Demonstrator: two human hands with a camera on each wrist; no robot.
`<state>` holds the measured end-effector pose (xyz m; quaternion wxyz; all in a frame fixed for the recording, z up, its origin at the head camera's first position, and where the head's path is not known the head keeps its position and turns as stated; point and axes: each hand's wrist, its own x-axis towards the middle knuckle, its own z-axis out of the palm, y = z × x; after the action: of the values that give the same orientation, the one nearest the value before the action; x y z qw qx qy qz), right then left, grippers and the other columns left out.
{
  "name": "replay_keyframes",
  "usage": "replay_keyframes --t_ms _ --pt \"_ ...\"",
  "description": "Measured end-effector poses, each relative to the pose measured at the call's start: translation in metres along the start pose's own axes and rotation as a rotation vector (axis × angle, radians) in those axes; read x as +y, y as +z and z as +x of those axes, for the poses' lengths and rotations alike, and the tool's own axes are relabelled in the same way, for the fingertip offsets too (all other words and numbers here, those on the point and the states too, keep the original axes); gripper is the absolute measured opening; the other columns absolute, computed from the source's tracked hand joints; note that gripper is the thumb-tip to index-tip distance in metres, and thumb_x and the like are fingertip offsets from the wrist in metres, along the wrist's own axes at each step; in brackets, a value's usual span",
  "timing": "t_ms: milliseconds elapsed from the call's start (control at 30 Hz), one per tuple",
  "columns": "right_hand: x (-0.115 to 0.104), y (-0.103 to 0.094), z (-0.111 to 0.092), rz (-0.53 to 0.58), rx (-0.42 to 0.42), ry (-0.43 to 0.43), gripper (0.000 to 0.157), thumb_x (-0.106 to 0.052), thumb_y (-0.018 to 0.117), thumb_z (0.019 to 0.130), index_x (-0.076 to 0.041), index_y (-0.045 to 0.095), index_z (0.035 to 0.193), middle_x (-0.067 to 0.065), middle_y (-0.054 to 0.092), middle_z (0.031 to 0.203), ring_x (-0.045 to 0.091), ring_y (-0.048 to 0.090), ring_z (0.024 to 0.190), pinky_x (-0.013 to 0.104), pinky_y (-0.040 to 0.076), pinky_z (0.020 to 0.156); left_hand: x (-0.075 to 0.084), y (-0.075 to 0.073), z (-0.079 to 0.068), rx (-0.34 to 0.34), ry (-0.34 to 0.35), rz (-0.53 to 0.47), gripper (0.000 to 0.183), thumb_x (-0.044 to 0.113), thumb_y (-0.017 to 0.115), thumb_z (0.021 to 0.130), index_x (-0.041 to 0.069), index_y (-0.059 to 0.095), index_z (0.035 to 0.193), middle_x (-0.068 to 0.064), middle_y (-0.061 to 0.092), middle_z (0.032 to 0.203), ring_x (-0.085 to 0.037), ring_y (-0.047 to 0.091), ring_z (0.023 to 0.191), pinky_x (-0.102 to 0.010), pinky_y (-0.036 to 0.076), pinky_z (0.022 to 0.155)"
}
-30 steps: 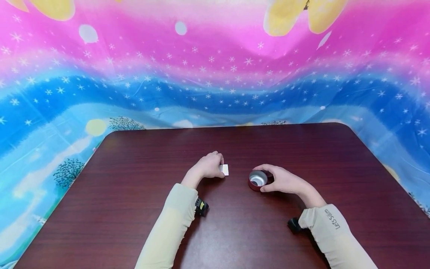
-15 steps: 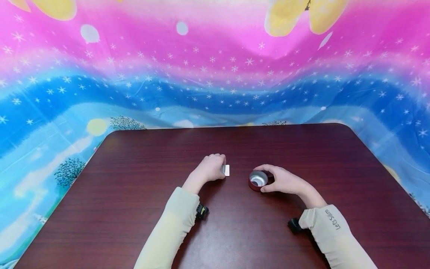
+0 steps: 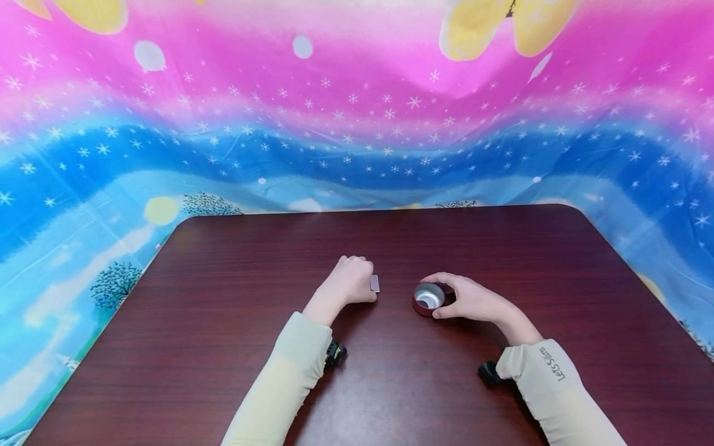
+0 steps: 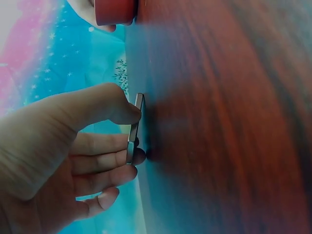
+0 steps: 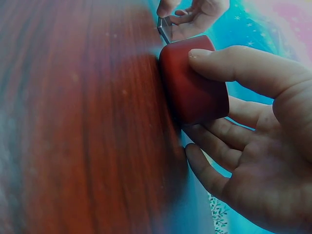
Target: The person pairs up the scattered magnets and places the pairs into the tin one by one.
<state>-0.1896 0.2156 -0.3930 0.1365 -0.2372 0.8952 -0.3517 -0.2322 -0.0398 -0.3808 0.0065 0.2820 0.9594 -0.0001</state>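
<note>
In the head view my left hand (image 3: pixel 352 280) is left of the table's middle. It pinches a small flat, silvery piece (image 3: pixel 374 284) between thumb and fingers. The left wrist view gives this piece (image 4: pixel 134 129) edge on: thin, with a slight bend, just above the tabletop. My right hand (image 3: pixel 468 298) curls its thumb and fingers round a short, round red cup (image 3: pixel 415 305) with a shiny metal inside. Something dark lies or reflects in its bottom. In the right wrist view the cup (image 5: pixel 192 92) stands upright on the table, thumb on one side, fingers on the other.
A dark reddish-brown wooden table (image 3: pixel 268 248) with rounded far corners extends round both hands. Behind it hangs a pink and blue patterned cloth (image 3: pixel 357 111). Black wrist cameras, left (image 3: pixel 336 354) and right (image 3: pixel 489 374), sit under the sleeves. A short gap separates the hands.
My left hand has shifted slightly right and turned, so the silvery piece's face looks greyer and shows less beyond the fingers. The right hand and the red cup have stayed put.
</note>
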Motion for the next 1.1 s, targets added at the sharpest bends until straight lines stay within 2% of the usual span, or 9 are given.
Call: replay_keyframes --t_ms 133,300,467,667,867,1100 --pt "-0.0006 0.0003 0.0003 -0.011 0.005 0.001 0.059 -0.021 0.072 0.076 -0.010 0.047 0.128 0.008 0.053 0.121 0.021 0.052 0.103 0.035 0.046 0.081 0.0005 -0.0008 -0.0007 -0.009 -0.003 -0.001 0.024 0.034 0.068 0.068 0.014 0.056 0.073 0.001 0.055 0.074 -0.020 0.056 0.072 -0.036 0.043 0.072" --pt "-0.0005 -0.0002 -0.0006 -0.010 0.004 -0.003 0.059 -0.022 0.072 0.076 -0.009 0.047 0.128 0.009 0.053 0.121 0.022 0.052 0.103 0.036 0.045 0.081 0.0023 -0.0025 -0.0019 -0.003 0.020 -0.009 0.019 0.027 0.068 0.068 0.012 0.059 0.073 -0.001 0.057 0.077 -0.020 0.056 0.073 -0.035 0.046 0.071" --pt "0.0005 -0.0004 -0.0008 -0.002 0.002 -0.008 0.059 -0.022 0.072 0.076 -0.009 0.047 0.128 0.010 0.053 0.121 0.023 0.052 0.103 0.037 0.045 0.081 0.0051 -0.0030 -0.0017 -0.036 0.033 -0.036 0.021 0.019 0.068 0.072 0.006 0.063 0.087 -0.005 0.058 0.086 -0.018 0.055 0.076 -0.030 0.047 0.071" --pt "0.0000 0.0001 -0.0006 -0.002 0.002 -0.004 0.059 -0.022 0.072 0.076 -0.009 0.047 0.129 0.009 0.053 0.121 0.021 0.052 0.103 0.034 0.046 0.081 0.0081 0.0002 -0.0007 -0.049 0.025 0.019 0.029 0.017 0.067 0.072 0.003 0.060 0.097 -0.010 0.056 0.095 -0.026 0.057 0.085 -0.035 0.048 0.078" --pt "0.0004 0.0000 -0.0004 -0.001 0.002 -0.003 0.059 -0.021 0.072 0.076 -0.009 0.047 0.128 0.008 0.054 0.121 0.021 0.052 0.103 0.035 0.045 0.082 0.0068 0.0017 0.0004 -0.050 0.013 0.020 0.029 0.018 0.066 0.071 0.004 0.060 0.095 -0.011 0.055 0.096 -0.028 0.056 0.087 -0.037 0.047 0.078" --pt "-0.0004 -0.0007 -0.0002 0.003 -0.001 0.000 0.059 -0.022 0.072 0.076 -0.009 0.047 0.129 0.010 0.053 0.121 0.022 0.052 0.103 0.036 0.046 0.081 0.0016 0.0017 -0.0003 -0.050 0.020 -0.051 0.025 0.021 0.067 0.071 0.004 0.062 0.088 -0.008 0.057 0.089 -0.023 0.056 0.082 -0.032 0.047 0.077"
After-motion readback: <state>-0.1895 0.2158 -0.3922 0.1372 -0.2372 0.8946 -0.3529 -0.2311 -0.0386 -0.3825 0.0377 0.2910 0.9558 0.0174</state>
